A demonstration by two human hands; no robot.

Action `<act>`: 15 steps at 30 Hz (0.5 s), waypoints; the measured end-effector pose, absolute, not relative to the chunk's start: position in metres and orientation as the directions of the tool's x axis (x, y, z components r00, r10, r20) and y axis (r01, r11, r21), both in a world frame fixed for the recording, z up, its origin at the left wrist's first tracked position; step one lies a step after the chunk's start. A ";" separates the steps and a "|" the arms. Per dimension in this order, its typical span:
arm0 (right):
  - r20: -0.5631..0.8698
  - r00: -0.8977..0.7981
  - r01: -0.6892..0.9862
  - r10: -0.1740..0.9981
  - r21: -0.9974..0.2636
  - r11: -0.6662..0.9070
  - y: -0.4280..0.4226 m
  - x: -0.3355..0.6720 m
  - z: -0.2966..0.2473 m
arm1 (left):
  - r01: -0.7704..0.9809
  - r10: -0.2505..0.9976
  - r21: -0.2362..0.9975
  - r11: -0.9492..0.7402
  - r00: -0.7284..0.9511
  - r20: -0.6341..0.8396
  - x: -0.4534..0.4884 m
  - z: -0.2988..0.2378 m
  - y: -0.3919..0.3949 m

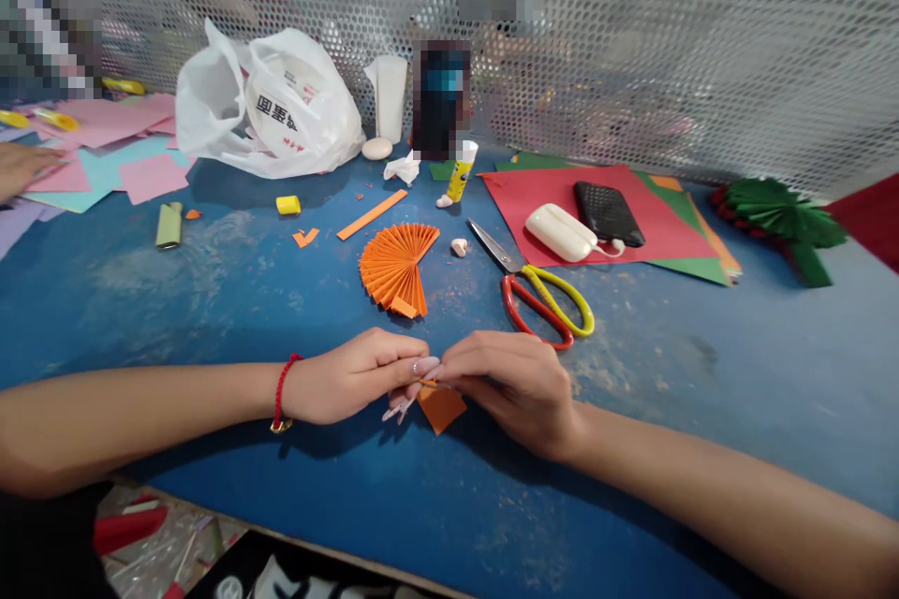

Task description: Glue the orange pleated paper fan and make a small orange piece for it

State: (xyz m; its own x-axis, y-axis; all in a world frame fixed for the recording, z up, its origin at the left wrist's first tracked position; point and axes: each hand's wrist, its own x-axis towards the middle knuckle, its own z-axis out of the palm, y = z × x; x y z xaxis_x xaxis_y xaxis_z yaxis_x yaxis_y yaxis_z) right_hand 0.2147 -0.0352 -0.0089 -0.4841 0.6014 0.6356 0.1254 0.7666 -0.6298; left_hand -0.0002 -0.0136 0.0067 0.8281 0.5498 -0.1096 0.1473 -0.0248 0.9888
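Between my two hands is a small piece of orange paper (442, 408), its lower corner showing below the fingertips. My left hand (358, 374), with a red bracelet at the wrist, pinches it from the left. From the right, my right hand (509, 384) grips the same paper with closed fingers. Just beyond the hands lies a pleated orange paper fan (397, 267) with a small orange tab on its lower edge. Scissors (526, 281) with one red and one yellow handle rest to its right, blades partly spread. An orange paper strip (372, 214) lies behind the fan.
A glue stick (462, 173) stands near its yellow cap (287, 205). Red paper (506, 197) lies under a white case (560, 232) and a black item (609, 214). A green paper fan (779, 215), a white plastic bag (273, 112) and another person's hand (24, 170) are farther off.
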 end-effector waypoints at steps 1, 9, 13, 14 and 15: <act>0.626 -0.480 0.132 0.615 -0.641 0.756 -0.035 0.214 -0.009 | 0.146 0.545 0.989 -0.010 0.830 -0.117 0.000 0.007 -0.013; 0.566 -0.469 0.159 0.678 -0.701 0.695 -0.036 0.213 -0.005 | 0.112 0.490 0.988 0.110 0.858 -0.152 -0.003 0.009 -0.008; 0.554 -0.467 0.158 0.689 -0.715 0.681 -0.037 0.214 -0.005 | 0.094 0.484 0.988 0.119 0.864 -0.141 -0.004 0.008 -0.008; 0.550 -0.467 0.162 0.693 -0.717 0.678 -0.037 0.214 -0.005 | 0.088 0.484 0.988 0.125 0.864 -0.138 -0.004 0.009 -0.008; 0.545 -0.467 0.168 0.696 -0.719 0.675 -0.037 0.214 -0.005 | 0.087 0.485 0.987 0.132 0.863 -0.141 -0.003 0.009 -0.008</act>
